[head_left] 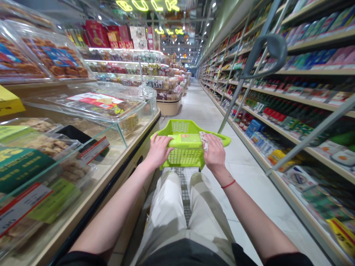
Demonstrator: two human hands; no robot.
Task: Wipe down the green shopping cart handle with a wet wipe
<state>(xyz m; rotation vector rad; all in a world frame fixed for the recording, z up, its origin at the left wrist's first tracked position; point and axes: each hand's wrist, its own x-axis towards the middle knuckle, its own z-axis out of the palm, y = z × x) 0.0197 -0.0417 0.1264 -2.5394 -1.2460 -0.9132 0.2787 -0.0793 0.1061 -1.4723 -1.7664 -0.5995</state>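
Pale tiled floor (pixel 194 107) between stocked shelves (pixel 288 98)

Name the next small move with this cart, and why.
Probably nudge the green cart slightly right: left hand and right hand both grip its handle, the glass counter runs close on its left, and the floor ahead looks open.
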